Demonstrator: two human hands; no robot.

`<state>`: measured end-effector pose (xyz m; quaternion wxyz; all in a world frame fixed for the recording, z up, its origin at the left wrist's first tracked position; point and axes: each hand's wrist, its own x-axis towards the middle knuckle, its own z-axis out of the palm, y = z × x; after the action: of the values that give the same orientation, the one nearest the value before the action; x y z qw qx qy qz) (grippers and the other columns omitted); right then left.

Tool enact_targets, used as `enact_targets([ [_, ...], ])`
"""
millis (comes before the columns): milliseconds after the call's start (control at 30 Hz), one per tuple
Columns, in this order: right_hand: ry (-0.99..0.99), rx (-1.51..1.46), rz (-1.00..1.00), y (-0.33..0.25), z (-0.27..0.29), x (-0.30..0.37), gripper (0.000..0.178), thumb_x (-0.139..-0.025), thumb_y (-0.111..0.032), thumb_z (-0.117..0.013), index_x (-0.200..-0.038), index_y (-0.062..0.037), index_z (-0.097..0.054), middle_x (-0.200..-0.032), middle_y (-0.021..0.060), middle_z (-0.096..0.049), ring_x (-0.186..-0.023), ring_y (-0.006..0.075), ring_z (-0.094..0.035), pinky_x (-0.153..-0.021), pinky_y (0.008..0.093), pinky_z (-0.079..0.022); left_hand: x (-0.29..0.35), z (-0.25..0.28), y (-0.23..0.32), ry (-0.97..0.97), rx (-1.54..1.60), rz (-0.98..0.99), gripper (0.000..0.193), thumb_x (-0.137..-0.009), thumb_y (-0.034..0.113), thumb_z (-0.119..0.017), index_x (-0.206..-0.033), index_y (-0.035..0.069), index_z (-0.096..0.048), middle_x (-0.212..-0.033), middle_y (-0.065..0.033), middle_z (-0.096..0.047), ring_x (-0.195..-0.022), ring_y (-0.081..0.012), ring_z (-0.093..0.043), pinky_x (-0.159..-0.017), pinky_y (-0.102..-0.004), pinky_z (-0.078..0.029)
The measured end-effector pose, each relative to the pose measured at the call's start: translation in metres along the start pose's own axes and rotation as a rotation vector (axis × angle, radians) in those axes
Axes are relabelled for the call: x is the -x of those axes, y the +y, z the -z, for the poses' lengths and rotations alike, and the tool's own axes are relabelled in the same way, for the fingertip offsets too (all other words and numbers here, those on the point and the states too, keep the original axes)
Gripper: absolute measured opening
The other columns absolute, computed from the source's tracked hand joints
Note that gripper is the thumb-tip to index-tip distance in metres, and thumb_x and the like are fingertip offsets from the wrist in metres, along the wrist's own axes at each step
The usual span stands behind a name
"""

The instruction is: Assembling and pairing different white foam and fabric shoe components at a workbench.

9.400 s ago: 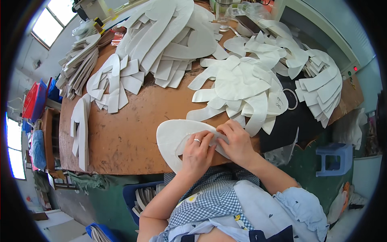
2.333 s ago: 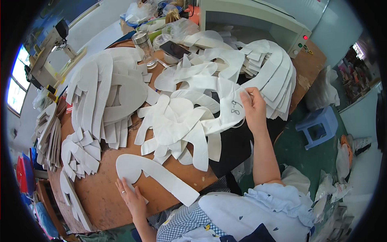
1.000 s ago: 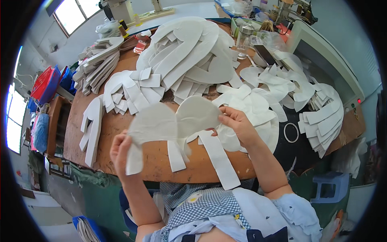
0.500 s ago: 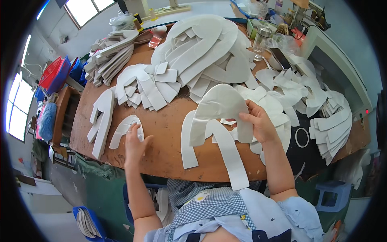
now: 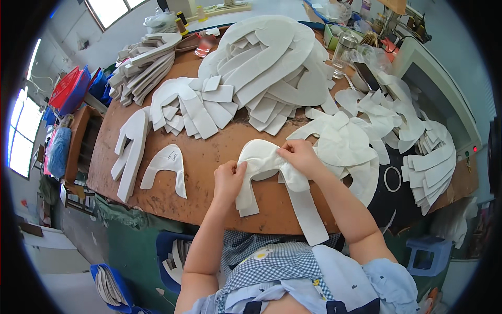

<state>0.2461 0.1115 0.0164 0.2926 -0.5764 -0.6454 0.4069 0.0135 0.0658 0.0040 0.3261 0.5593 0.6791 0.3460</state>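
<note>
Longer white piece (image 5: pixel 308 214): right leg past front edge of brown table (image 5: pixel 214 152). Thin white arch piece (image 5: pixel 259 159) over it. Left hand (image 5: pixel 228 183): thumb and fingers pinching its left side. Right hand (image 5: pixel 300 157): fingertips pinching upper right edge. Farther left, second arch piece (image 5: pixel 166 158): dark handwritten marking. Beyond: large white stack (image 5: pixel 269 68).

Far right on the table (image 5: pixel 204 157), a lidded glass jar (image 5: pixel 342 53) stands near a smartphone (image 5: pixel 367 77); at right lies a white ring (image 5: pixel 385 179). Near right, a blue plastic stool (image 5: pixel 430 244); far left, thread spools (image 5: pixel 181 26).
</note>
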Motion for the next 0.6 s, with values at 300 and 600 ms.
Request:
enact_targets([
  [300, -0.048, 0.154, -0.015, 0.012, -0.011, -0.023, 0.035, -0.086, -0.031, -0.072, -0.085, 0.0044, -0.071, -0.073, 0.0134, -0.068, -0.066, 0.0209, -0.063, -0.062, 0.0352, -0.049, -0.008, -0.002, -0.009, 0.018, -0.080, 0.078, 0.038, -0.087, 0.030, -0.074, -0.081, -0.007, -0.067, -0.064, -0.0079, -0.065, -0.058, -0.0105, -0.055, -0.054, -0.0306, -0.046],
  [600, 0.028, 0.162, 0.030, 0.013, -0.014, -0.021, 0.034, -0.086, -0.030, -0.071, -0.082, 0.0042, -0.071, -0.072, 0.0183, -0.068, -0.071, 0.0338, -0.067, -0.069, 0.0422, -0.052, -0.007, -0.004, -0.008, 0.066, -0.069, 0.041, 0.038, -0.088, 0.030, -0.074, -0.081, -0.007, -0.066, -0.062, -0.0083, -0.063, -0.057, -0.0107, -0.052, -0.055, -0.0306, -0.045],
])
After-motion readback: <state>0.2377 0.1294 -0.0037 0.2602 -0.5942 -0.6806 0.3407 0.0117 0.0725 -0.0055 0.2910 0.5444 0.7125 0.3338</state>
